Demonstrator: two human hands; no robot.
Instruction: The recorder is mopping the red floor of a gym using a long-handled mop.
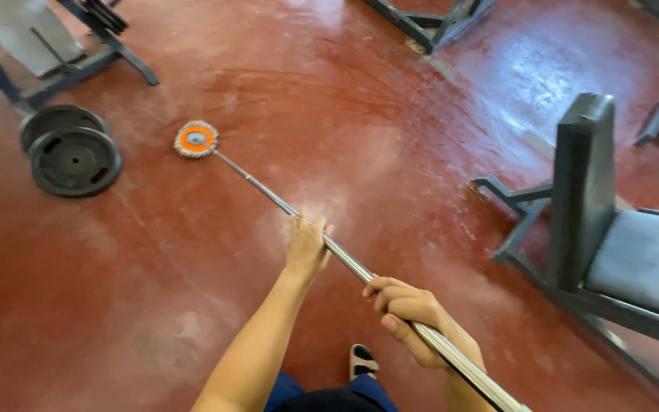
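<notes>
A mop with a long shiny metal handle runs from lower right toward upper left. Its round head, orange in the middle with a pale fringe, lies flat on the wet red floor. My left hand grips the handle about halfway along. My right hand is closed around the handle lower down, nearer my body. Below, one foot in a striped sandal shows on the floor.
Two black weight plates lie stacked at the left beside a dark metal frame. A grey padded gym bench on a steel frame stands at the right. Another frame foot sits at the top.
</notes>
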